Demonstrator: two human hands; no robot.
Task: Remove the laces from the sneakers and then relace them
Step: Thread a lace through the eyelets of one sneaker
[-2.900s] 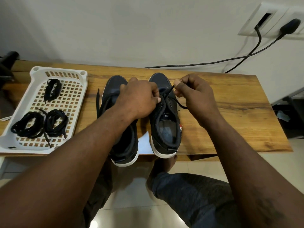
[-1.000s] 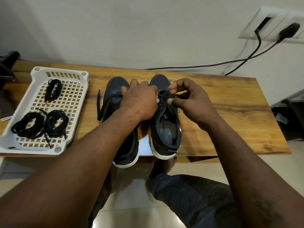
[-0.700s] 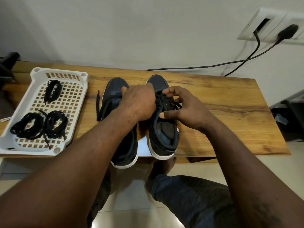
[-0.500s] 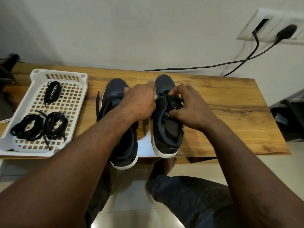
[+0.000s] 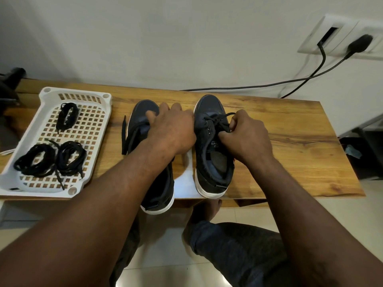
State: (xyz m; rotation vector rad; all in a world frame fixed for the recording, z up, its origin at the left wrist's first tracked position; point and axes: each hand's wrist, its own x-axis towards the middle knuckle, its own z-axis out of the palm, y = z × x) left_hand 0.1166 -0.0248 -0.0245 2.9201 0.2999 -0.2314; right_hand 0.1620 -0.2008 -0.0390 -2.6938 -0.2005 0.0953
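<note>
Half a second ago our left hand (image 5: 172, 129) sat in the gap between the two shoes, against the inner edge of the right sneaker (image 5: 209, 106). It has since moved left and now lies on the front of the left sneaker (image 5: 145, 107). That leaves the right sneaker's upper eyelets in plain view. Our right hand (image 5: 247, 137), which covered the tongue before, has drawn toward the shoe's outer side.

The left hand is palm down, with its fingers bent over the left sneaker's tongue. Their tips are hidden, so we cannot tell whether they hold anything. The right hand's thumb and forefinger are pressed together on the lace (image 5: 217, 120), which crosses the top eyelets of the right sneaker. Its other fingers are curled in beside them.

Both sneakers stand side by side on the wooden table (image 5: 300, 141), toes toward the wall and heels at the near edge. A loose lace end (image 5: 124, 135) hangs down the outer side of the left sneaker. To the left sits a white tray (image 5: 76, 91) holding three bundles of black laces (image 5: 67, 116).
</note>
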